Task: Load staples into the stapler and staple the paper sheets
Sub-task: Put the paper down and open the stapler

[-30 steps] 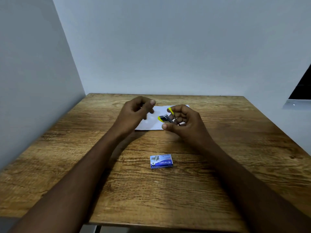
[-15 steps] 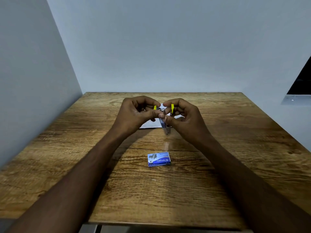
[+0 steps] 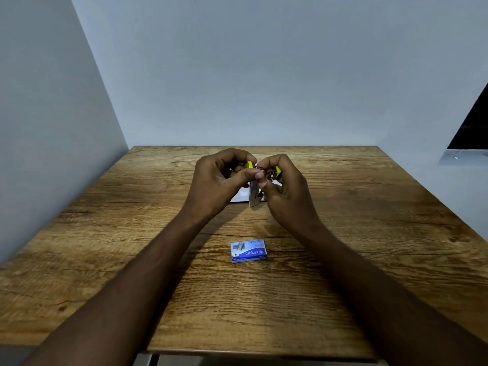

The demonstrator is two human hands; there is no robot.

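A small yellow and metal stapler (image 3: 254,192) is held up over the table's middle, its metal rail pointing down toward me. My left hand (image 3: 219,182) pinches its upper yellow end, and my right hand (image 3: 286,190) grips the other yellow part. White paper sheets (image 3: 240,194) lie on the table behind and under the hands, mostly hidden. A blue staple box (image 3: 248,251) lies shut on the wood nearer to me, between my forearms.
The wooden table (image 3: 369,233) stands in a corner, with a wall at the left and one at the back. Its front edge runs just below my forearms. A dark window with a pale sill (image 3: 464,154) is at the right.
My left hand came across from beside the paper and took hold of the stapler. Both hands now hold it together, and its metal rail has swung down.
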